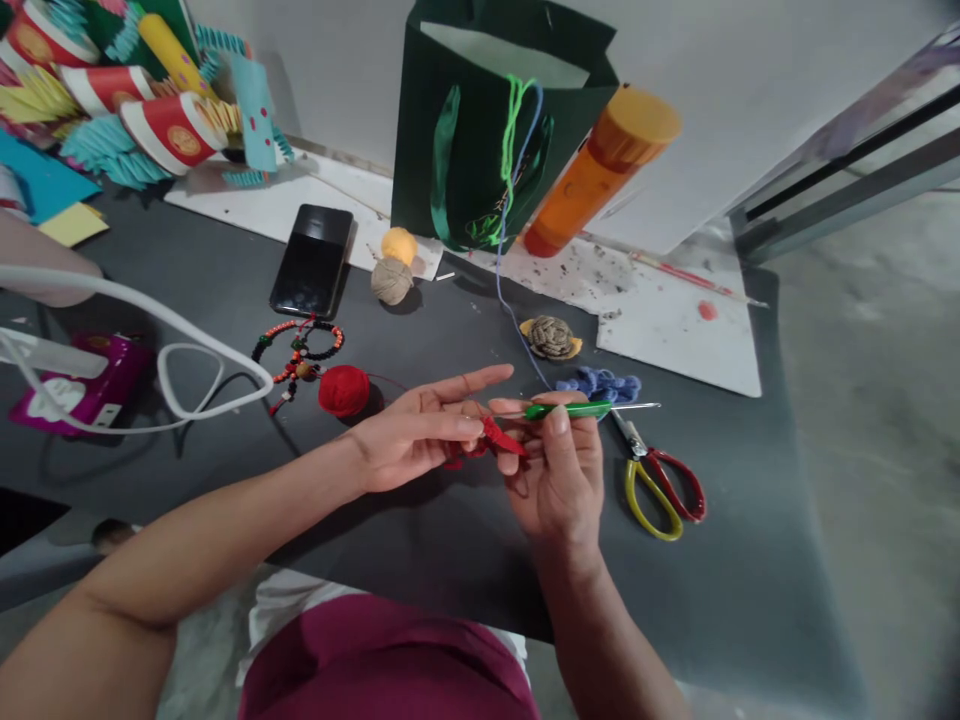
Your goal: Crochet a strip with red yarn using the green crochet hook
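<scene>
My left hand pinches a small piece of red crochet between thumb and fingers, its index finger stretched out to the right. In my right hand lies a crochet hook with a green handle, thumb pressed on it. One metal end of the hook points right; the other end reaches toward the crochet. Fingers of my right hand also touch the red piece. From a red yarn ball on the left, a thin strand runs toward my left hand. Blue crochet lies just beyond my right hand.
Scissors lie right of my right hand. Behind are a crocheted turtle, small yarn balls, a phone and beaded bracelets. A green paper bag and orange bottle stand by the wall. A white cable-like loop crosses left.
</scene>
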A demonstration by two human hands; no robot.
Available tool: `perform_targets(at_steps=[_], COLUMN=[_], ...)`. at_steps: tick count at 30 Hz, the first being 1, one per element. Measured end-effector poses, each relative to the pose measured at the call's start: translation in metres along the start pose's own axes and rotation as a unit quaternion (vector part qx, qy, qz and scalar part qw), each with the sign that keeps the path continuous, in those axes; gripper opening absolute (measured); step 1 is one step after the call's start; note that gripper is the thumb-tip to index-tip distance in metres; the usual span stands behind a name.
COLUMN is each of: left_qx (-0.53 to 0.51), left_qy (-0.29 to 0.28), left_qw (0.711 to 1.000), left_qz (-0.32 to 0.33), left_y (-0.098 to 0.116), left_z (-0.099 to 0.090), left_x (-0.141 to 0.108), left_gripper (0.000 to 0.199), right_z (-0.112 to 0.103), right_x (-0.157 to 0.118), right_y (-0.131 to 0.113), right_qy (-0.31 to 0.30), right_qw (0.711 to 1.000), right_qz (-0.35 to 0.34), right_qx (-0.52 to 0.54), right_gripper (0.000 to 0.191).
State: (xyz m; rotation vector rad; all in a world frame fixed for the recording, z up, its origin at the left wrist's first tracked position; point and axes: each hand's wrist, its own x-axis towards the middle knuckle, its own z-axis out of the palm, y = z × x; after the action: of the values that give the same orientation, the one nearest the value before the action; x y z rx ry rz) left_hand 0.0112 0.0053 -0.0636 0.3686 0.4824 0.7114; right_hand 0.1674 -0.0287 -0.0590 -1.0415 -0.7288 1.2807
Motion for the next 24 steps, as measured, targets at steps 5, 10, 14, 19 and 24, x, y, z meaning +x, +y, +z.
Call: perform_targets(at_steps=[5,10,14,19,24], left_qx=[-0.03,-0.044,-0.04,-0.006,-0.013], left_qy=[-0.017,-0.034,-0.056,-0.077,-0.087], left_qw=[0.999,0.998,0.998,0.997,0.996], left_qz=[-0.018,-0.023,-0.016,-0.006,-0.015], left_y=[0.0017,0.0009,-0.0005,-0.0008,0.0004], left_z=[0.0015,0.0019,-0.0001,-0.0024,-0.0024], left_x=[-0.0007,-0.0003,0.0009,0.0009,0.0004], left_gripper=[0.063,0.062,0.061,0.06,0.062], right_z=[-0.0011,0.0014,0.0015,-0.0011,-0.0009], right_x=[0.0,0.0017,0.0035,0.0042,0.0025], right_y=[-0.0022,-0.0075,-0.0094,-0.0077,-0.0073], right_qy=[0.028,0.026,0.016,0.007,0.012], right_qw=[0.999,0.999,0.999,0.998,0.999], right_qz=[-0.007,-0.025,-0.019,-0.014,-0.02], right_qx=[-0.015,-0.04,-0.048,-0.055,-0.038], right_gripper=[0.029,0.03,0.034,0.034,0.031])
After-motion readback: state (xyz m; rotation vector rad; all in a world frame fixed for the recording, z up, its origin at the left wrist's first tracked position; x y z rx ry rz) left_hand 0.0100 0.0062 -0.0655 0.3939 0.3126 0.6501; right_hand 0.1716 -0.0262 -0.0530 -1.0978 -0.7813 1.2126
